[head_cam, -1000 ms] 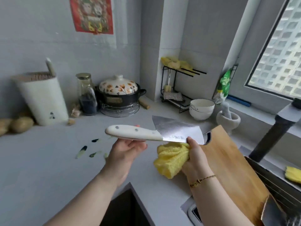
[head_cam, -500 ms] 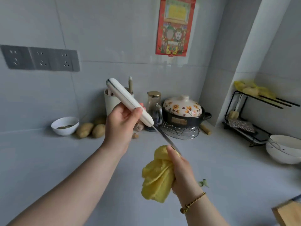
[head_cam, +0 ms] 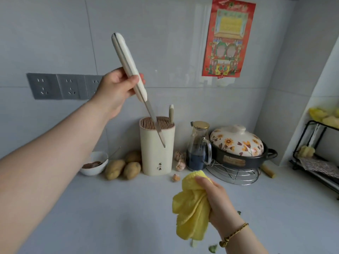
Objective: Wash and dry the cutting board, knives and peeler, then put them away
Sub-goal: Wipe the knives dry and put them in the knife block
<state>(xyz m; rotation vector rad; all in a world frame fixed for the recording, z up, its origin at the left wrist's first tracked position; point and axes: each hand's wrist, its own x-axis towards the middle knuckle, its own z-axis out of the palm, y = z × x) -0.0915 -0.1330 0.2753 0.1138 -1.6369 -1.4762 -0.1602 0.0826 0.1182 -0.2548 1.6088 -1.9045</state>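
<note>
since the earlier frame the left hand (head_cam: 117,88) has carried the knife (head_cam: 128,65) up and across to the knife block (head_cam: 156,149), and the yellow cloth (head_cam: 190,208) has come off the blade. at nine o'clock of the block a white bowl (head_cam: 94,165) and some potatoes (head_cam: 121,168) lie on the counter (head_cam: 128,217). the left hand pinches the white handle low down, thumb on the near side, fingers curled behind. the handle leans to eleven o'clock and the blade runs down toward five o'clock, its tip showing in front of the block's face, not yet in the slots. a second knife handle (head_cam: 171,113) stands at the block's one o'clock corner. at five o'clock of the block the right hand (head_cam: 218,200) grips the bunched cloth in a closed fist, well apart from the knife. drying looks done and putting away is in hand. the next move, i judge, calls for raising the tip above the rim, turning the blade upright and sliding it into a free slot clear of the stored knife.
</note>
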